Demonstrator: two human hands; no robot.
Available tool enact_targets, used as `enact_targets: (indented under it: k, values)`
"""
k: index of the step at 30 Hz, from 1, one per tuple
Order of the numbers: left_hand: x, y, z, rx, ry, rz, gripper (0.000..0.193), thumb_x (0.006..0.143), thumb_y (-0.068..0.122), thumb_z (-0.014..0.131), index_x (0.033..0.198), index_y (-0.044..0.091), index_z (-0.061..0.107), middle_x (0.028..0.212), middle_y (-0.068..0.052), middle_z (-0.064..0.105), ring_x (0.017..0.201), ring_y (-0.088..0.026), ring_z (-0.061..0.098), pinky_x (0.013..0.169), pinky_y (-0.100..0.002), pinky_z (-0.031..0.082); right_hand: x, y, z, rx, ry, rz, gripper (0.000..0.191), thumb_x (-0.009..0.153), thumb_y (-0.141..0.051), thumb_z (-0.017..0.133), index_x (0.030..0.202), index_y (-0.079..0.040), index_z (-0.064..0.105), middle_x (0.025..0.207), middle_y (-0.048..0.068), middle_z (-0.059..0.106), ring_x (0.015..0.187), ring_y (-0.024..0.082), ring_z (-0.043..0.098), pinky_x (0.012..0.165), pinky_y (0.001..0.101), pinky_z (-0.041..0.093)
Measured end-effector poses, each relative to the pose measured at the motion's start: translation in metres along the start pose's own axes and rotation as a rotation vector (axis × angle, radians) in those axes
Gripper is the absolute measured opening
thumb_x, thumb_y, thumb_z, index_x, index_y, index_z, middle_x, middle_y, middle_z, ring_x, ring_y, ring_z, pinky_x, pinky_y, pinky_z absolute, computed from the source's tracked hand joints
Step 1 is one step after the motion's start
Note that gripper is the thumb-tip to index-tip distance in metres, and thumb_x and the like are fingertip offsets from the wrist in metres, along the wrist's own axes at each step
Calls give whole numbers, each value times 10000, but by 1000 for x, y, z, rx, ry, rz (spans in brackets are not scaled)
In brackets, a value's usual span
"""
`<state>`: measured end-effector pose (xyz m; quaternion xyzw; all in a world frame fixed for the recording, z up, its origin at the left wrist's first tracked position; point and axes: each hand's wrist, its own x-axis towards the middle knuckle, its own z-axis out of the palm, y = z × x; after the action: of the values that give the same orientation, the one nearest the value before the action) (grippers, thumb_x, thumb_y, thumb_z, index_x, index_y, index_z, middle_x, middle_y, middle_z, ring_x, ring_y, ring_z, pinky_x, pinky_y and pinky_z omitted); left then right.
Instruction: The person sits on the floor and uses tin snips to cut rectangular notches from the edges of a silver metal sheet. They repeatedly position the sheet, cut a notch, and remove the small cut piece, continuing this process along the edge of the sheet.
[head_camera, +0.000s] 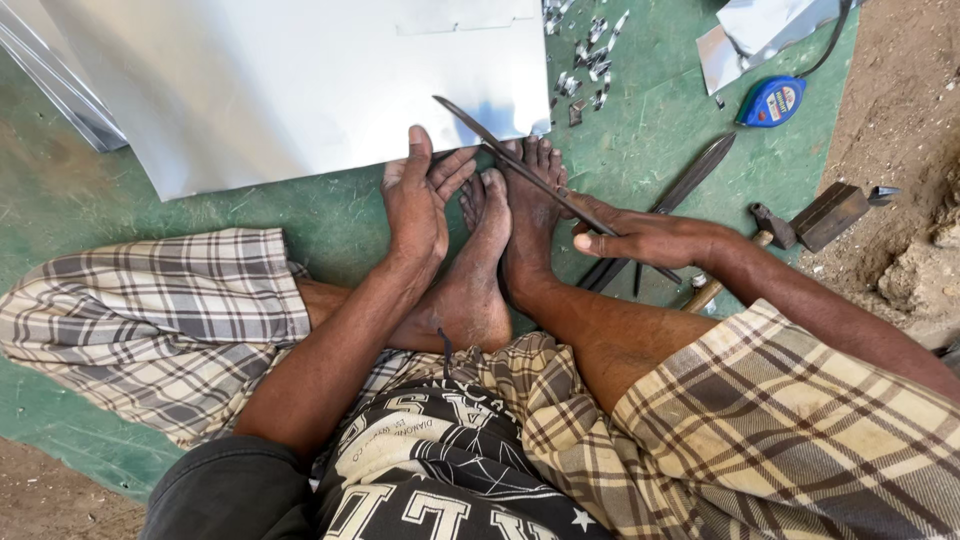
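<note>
Down on the green floor mat (120, 440), worn and scratched, with bare dirt at its edges, the big shiny metal sheet (280, 90) lies flat across the upper left. The left hand (418, 205) rests at the sheet's near edge, fingers stretched out nearly flat, gripping nothing, just beside the bare feet (500, 240). Next, the long dark shears (550, 195) run slantwise over the toes, tip on the sheet's corner; the right hand (650, 240) has its fingers wrapped closed round the handle end. Small metal offcuts (590, 60) litter the mat above. Further right lie a second dark blade (690, 180), a blue tape measure (772, 102) and a hammer (800, 225) by the dirt.
</note>
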<state>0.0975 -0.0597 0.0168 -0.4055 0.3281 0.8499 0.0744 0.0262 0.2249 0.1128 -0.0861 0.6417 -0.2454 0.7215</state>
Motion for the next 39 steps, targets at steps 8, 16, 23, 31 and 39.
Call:
enact_targets:
  k: [8, 16, 23, 31, 39]
  values:
    - [0, 7, -8, -10, -54, 8, 429, 1043, 359, 560, 1101, -53, 452, 993, -195, 626, 1007, -329, 750, 866, -442, 671, -4, -21, -6, -24, 39, 66, 1120, 799, -821, 341, 1632, -173, -35, 1715, 155, -6, 1581, 325, 44, 1240, 508, 134]
    - [3, 13, -11, -42, -37, 2, 436, 1051, 392, 605, 1058, -30, 495, 971, -156, 625, 997, -323, 768, 875, -438, 665, 14, -33, -1, -58, 120, 188, 916, 903, -734, 423, 1505, -46, 360, 1456, 263, 503, 1382, 384, 490, 1128, 519, 409]
    - [1, 16, -8, -30, -37, 5, 437, 1019, 407, 595, 1091, -23, 565, 995, -146, 683, 937, -270, 750, 836, -398, 647, 23, -21, -4, -70, 182, 47, 481, 918, -467, 635, 1107, -39, 522, 914, 158, 623, 891, 288, 607, 830, 477, 497]
    - [-2, 16, -23, -87, -196, 4, 375, 1039, 350, 658, 982, -19, 620, 953, -202, 719, 990, -305, 756, 883, -422, 659, 23, -7, 10, -45, 233, -96, 360, 923, -369, 640, 1084, -68, 524, 918, 129, 570, 911, 259, 569, 858, 456, 484]
    - [10, 23, -30, -65, -322, -123, 363, 974, 263, 730, 1117, -56, 631, 1022, -111, 706, 1097, -306, 748, 963, -431, 636, 15, 20, 10, 60, 59, -26, 670, 969, -497, 541, 1450, -75, 339, 1312, 200, 513, 1245, 345, 519, 1026, 524, 436]
